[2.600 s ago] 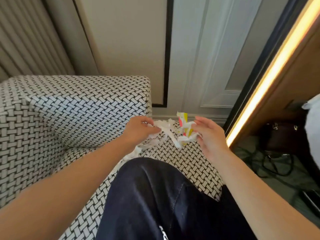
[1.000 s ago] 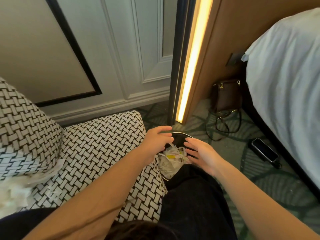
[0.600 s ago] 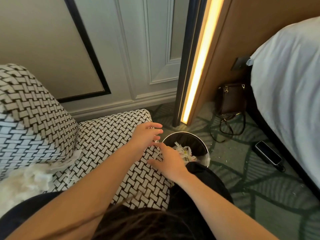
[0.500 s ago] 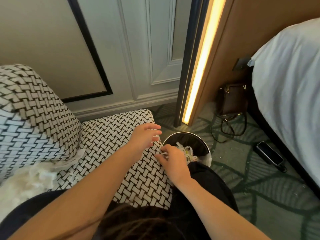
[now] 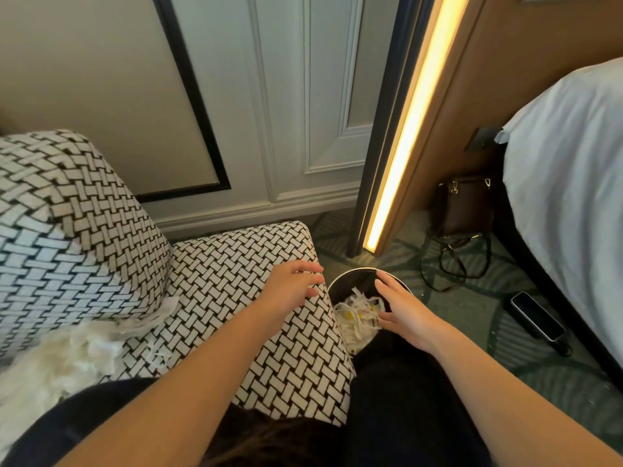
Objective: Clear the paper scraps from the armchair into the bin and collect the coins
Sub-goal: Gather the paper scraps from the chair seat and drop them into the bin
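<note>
Head view. One bin [image 5: 357,272] just beside the armchair [image 5: 236,264] arm's outer edge, open carpet to its right. Paper scraps in two heaps: bin heap [image 5: 355,320] inside, seat heap [image 5: 67,358] far left. Left hand [image 5: 293,284] spread over the arm's edge, contact unclear; right hand [image 5: 401,308] flat above the bin, fingers straight, holding nothing.

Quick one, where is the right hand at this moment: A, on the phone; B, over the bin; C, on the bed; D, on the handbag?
B: the right hand is spread open just above the bin, with the scraps inside showing beside its fingers.
</note>
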